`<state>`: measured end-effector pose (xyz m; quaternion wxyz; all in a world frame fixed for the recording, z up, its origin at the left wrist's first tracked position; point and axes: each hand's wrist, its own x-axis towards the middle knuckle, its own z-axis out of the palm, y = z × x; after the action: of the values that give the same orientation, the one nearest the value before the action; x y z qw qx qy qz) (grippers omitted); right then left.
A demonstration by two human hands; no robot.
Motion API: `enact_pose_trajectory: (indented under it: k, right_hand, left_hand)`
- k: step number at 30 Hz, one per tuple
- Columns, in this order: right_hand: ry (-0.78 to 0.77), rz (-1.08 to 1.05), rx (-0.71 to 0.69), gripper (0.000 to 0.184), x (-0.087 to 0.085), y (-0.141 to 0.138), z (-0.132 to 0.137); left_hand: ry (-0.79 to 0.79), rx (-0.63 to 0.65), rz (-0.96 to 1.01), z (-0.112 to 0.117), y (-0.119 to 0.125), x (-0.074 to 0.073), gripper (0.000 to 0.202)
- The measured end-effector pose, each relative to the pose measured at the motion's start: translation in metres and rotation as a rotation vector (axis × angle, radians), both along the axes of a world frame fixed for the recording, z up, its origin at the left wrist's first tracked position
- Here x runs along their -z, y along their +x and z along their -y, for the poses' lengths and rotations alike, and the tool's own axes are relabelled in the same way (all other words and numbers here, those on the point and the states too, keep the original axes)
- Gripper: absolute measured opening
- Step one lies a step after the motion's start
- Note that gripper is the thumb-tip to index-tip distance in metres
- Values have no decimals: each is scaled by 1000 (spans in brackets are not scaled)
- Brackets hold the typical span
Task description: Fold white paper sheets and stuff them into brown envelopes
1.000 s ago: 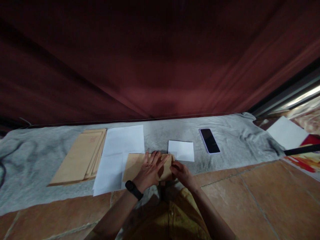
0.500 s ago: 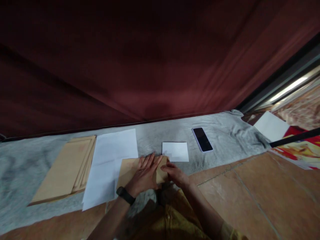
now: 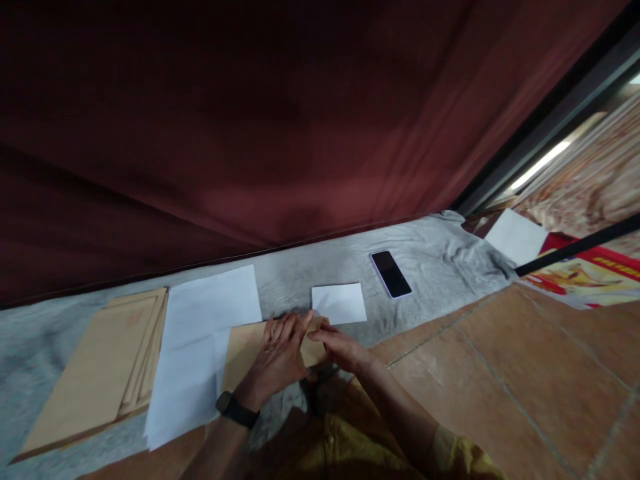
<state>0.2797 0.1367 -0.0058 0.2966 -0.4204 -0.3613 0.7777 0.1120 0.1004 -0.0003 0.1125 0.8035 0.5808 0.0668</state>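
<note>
A brown paper envelope (image 3: 243,347) lies on the grey cloth in front of me, partly overlapping white sheets. My left hand (image 3: 279,353), with a dark watch on its wrist, presses down across the envelope's middle, fingers stretched out. At the envelope's right end, my right hand (image 3: 343,348) pinches the paper, with the thumb on top and the fingers mostly hidden. That end looks folded up between the two hands. Just beyond them lies a small white card or paper (image 3: 343,303).
Left of the envelope are the white sheets (image 3: 210,300) and a pile of brown envelopes (image 3: 95,367). A phone (image 3: 391,273) rests on the grey cloth (image 3: 435,260). Behind hangs a dark red curtain (image 3: 300,167). A dark bar (image 3: 580,245) crosses a colourful printed sheet (image 3: 590,273) at right.
The view has shifted and tilted slightly. My left hand's fingers have drawn closer together on the envelope, while my right hand keeps its pinch at the right end.
</note>
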Motion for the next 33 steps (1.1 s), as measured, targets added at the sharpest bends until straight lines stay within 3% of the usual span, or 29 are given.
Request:
enact_pose_trajectory:
  k: [3,7,11,15,19,23,26,30,33]
  right_hand:
    - [-77,-79,16,35,-11,5,-1]
    - [-66,-137,15,39,-25,21,-6]
    - [-133,-115,91,43,-23,31,-12]
    - [-177,-116,202,54,-6,30,-12]
    - [-128,-126,165,54,5,28,-10]
    - [-11,-82,125,45,6,35,-14]
    - [187,126,150,41,9,52,-24]
    - [594,706,326,40,22,84,-41]
    - [730,987,339,44,33,100,-48]
  left_hand:
    - [43,26,-6,-2,3,-6,109]
    - [81,26,-15,-5,13,-21,108]
    - [73,0,-52,-9,14,-28,106]
    - [67,-54,-86,-12,1,-21,105]
    - [23,-81,-131,-13,-10,-10,110]
    - [-41,-111,-151,-12,-14,-3,113]
    - [-52,-137,-155,-13,-15,-3,114]
    - [-56,-165,-135,-15,-13,-4,114]
    - [-66,-192,-101,-16,-11,-3,113]
